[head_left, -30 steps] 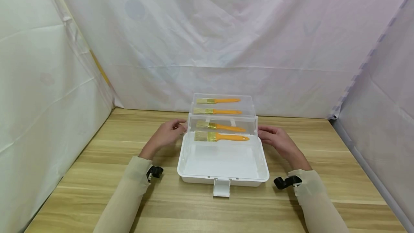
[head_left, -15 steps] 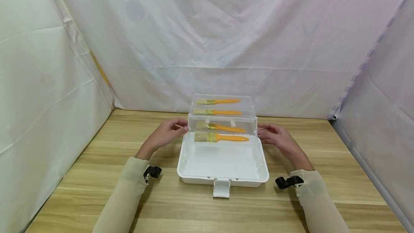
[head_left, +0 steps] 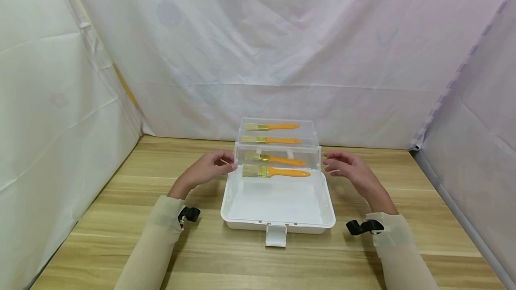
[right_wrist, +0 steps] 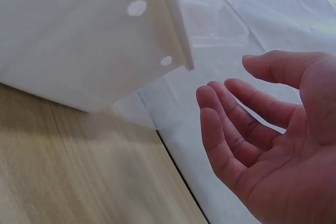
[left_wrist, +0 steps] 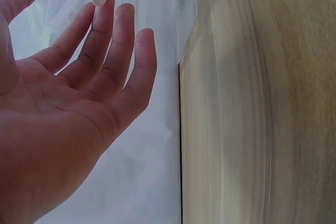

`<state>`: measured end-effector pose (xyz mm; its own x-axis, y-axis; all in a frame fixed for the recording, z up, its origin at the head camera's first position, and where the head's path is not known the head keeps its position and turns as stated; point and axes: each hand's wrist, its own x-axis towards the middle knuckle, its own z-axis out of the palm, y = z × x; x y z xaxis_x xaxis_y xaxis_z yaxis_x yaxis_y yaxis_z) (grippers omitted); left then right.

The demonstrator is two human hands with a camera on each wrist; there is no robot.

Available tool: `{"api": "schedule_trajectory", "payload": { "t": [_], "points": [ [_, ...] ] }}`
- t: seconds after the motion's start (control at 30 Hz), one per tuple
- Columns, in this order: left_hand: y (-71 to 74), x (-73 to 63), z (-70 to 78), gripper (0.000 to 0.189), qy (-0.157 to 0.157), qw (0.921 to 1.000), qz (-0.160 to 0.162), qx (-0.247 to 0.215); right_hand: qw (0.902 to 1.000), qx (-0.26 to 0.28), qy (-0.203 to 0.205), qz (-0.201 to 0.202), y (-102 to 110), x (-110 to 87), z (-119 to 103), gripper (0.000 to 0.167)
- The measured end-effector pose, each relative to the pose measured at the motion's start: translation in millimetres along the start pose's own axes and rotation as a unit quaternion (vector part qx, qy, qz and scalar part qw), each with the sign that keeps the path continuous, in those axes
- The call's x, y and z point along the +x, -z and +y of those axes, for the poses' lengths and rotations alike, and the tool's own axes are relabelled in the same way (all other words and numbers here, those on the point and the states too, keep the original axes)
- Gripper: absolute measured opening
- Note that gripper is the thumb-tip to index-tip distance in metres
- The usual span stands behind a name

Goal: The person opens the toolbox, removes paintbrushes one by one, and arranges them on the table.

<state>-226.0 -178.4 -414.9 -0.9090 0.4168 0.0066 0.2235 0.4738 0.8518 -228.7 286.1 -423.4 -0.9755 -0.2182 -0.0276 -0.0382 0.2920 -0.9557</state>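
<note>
A white plastic box (head_left: 278, 200) stands open mid-table, its latch (head_left: 276, 235) hanging down in front. Behind its base rise clear plastic tiers (head_left: 310, 124) with several orange-handled paintbrushes lying across them. The widest paintbrush (head_left: 288, 172) is nearest, bristles to the left. My left hand (head_left: 207, 167) is beside the back left corner; in the left wrist view its fingers (left_wrist: 121, 40) are loosely extended, fingertips right at the white rim. My right hand (head_left: 352, 173) is off the back right corner, fingers (right_wrist: 252, 129) loosely bent around nothing, a gap between them and the box.
The wooden table (head_left: 121, 236) reaches back to a pale cloth curtain (head_left: 274, 57), close behind the clear tiers. More cloth hangs along the left side (head_left: 48, 102) and right side (head_left: 479, 88). Black wrist mounts (head_left: 364, 226) stick out from the sleeves.
My right hand has drawn away to the right from the clear tier's edge. My left hand has shifted slightly, its thumb at the tier's corner. The box and paintbrushes have stayed put.
</note>
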Motion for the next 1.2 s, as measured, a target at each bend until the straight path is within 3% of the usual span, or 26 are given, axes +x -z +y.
{"api": "schedule_trajectory", "payload": {
  "t": [0.5, 0.67, 1.03, 1.2],
  "points": [
    [0.7, -0.2, 0.7, 0.033, 0.017, 0.9997, -0.016, 0.005, 0.9982, -0.013, 0.059, 0.001, -9.3, -8.0, -30.9, 0.039],
    [0.5, -0.2, -0.1, 0.034, 0.013, 0.9997, -0.020, 0.001, 0.9961, -0.039, 0.079, -0.008, -18.1, -9.6, -37.2, 0.035],
    [-0.3, -0.1, 0.3, 0.036, 0.026, 0.9993, -0.025, 0.002, 0.9902, -0.066, 0.111, -0.055, -39.8, -4.6, -50.3, 0.022],
    [-0.1, -0.3, 0.0, 0.034, 0.028, 0.9993, -0.026, 0.000, 0.9818, -0.112, 0.131, -0.080, -49.0, 4.8, -60.4, 0.024]
  ]
}}
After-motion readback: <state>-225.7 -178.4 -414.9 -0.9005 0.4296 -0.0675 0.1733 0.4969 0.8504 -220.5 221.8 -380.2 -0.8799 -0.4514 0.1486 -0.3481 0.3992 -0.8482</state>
